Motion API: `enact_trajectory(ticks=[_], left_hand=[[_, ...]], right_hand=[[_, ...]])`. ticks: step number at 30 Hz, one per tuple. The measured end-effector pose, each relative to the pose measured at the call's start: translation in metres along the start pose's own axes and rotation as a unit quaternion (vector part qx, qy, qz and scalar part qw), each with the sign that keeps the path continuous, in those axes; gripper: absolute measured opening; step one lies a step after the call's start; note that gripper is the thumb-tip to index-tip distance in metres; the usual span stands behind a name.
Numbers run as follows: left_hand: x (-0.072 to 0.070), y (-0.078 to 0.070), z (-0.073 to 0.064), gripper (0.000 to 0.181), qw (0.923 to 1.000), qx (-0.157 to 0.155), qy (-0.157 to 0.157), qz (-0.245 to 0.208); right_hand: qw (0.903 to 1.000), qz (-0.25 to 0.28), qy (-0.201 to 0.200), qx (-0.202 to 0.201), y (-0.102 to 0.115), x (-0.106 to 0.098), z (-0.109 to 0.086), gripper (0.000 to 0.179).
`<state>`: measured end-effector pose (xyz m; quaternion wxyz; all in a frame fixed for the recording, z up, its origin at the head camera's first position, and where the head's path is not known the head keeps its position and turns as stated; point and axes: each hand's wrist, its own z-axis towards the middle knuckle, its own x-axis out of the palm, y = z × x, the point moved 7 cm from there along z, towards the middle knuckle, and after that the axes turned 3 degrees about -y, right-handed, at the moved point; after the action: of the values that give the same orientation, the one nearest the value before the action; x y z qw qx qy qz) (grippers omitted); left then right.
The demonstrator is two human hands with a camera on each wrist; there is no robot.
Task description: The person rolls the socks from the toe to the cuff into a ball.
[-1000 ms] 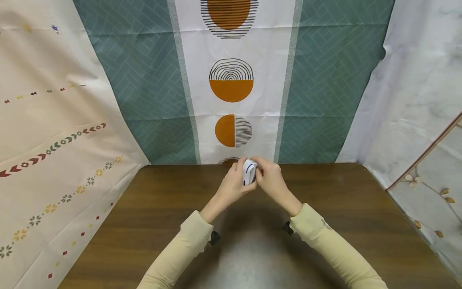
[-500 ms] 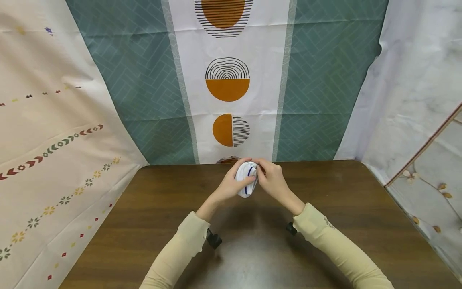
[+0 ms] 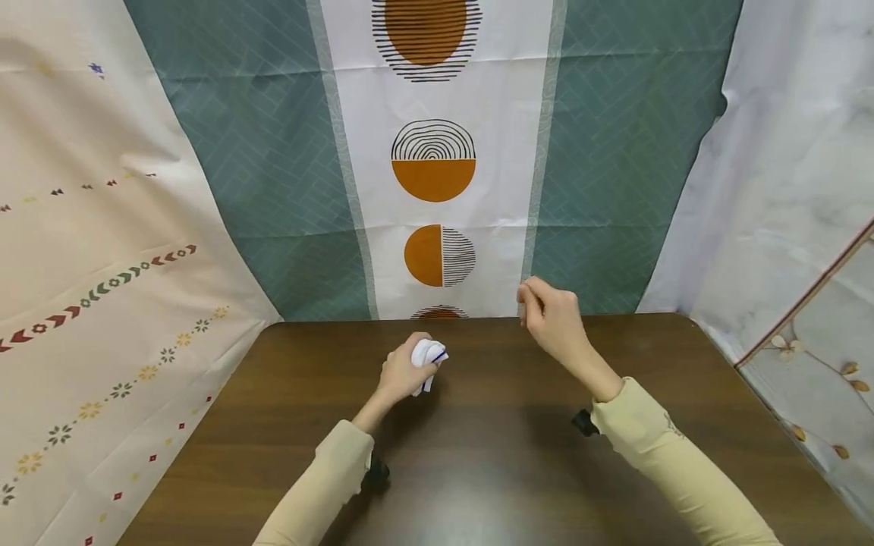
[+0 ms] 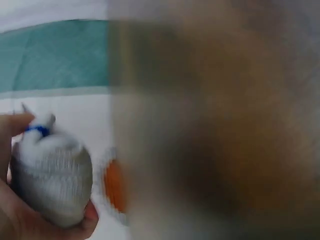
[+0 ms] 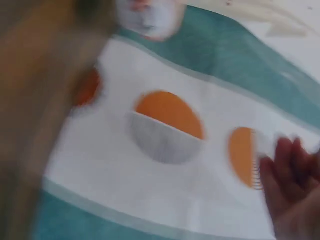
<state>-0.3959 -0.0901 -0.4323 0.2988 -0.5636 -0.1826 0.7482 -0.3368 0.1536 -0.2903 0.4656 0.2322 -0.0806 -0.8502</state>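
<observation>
My left hand [image 3: 403, 371] grips a white bundle of ribbed cloth [image 3: 428, 353] with blue stripes, held above the table left of centre. In the left wrist view the bundle [image 4: 52, 180] looks rounded, with a blue-banded knob at its top; fingers and thumb lie around its sides. My right hand [image 3: 554, 322] is raised apart from it, farther right, near the table's back edge. Its fingers look loosely bent, and in the right wrist view the hand [image 5: 295, 195] shows no thing between them. Blur hides the fine detail at the fingertips.
A brown wooden table [image 3: 492, 447] lies below both hands. Behind it hangs a green and white cloth [image 3: 444, 212] with orange circles. Patterned cream cloth [image 3: 136, 303] is at the left, and marbled white cloth [image 3: 785, 189] at the right.
Both hands held the bundle together before. The right hand has let go and moved right and slightly up; the left has carried the bundle left and down, nearer to me.
</observation>
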Motion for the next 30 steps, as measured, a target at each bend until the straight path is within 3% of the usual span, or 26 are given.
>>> enact_trajectory(ticks=[2, 4, 6, 9, 12, 17, 21, 24, 28, 30], left_hand=[[-0.002, -0.005, -0.001, 0.048, 0.9983, 0.021, 0.034, -0.042], [-0.005, -0.018, 0.0, 0.048, 0.9939, 0.044, 0.069, -0.074], [-0.006, -0.033, 0.001, 0.048, 0.988, 0.061, 0.105, -0.095], [-0.003, -0.05, 0.0, 0.05, 0.9781, 0.078, 0.155, -0.115], [0.001, -0.06, -0.004, 0.052, 0.9681, 0.088, 0.188, -0.141], [0.005, -0.067, -0.01, 0.053, 0.9593, 0.093, 0.216, -0.157], [0.001, -0.076, -0.013, 0.052, 0.9692, 0.135, 0.18, -0.099], [-0.001, -0.082, -0.014, 0.047, 0.9739, 0.16, 0.147, -0.065], [0.004, -0.08, -0.016, 0.042, 0.975, 0.14, 0.149, -0.088], [0.006, -0.077, -0.019, 0.042, 0.975, 0.12, 0.16, -0.097]], right_hand=[[0.9911, 0.033, 0.117, 0.054, -0.012, 0.022, -0.012, 0.021], [0.97, 0.055, 0.211, 0.108, -0.021, 0.046, -0.027, 0.016], [0.9468, 0.077, 0.275, 0.148, -0.024, 0.064, -0.04, 0.02], [0.9198, 0.128, 0.313, 0.198, -0.028, 0.082, -0.05, 0.03], [0.9051, 0.172, 0.312, 0.232, -0.031, 0.089, -0.051, 0.029], [0.9133, 0.156, 0.309, 0.215, -0.028, 0.085, -0.049, 0.021], [0.9206, 0.125, 0.322, 0.182, -0.016, 0.084, -0.051, 0.016], [0.9337, 0.103, 0.299, 0.168, -0.008, 0.082, -0.049, 0.013], [0.9576, 0.057, 0.257, 0.116, 0.003, 0.081, -0.044, 0.008], [0.9629, 0.024, 0.26, 0.069, 0.01, 0.083, -0.043, 0.007]])
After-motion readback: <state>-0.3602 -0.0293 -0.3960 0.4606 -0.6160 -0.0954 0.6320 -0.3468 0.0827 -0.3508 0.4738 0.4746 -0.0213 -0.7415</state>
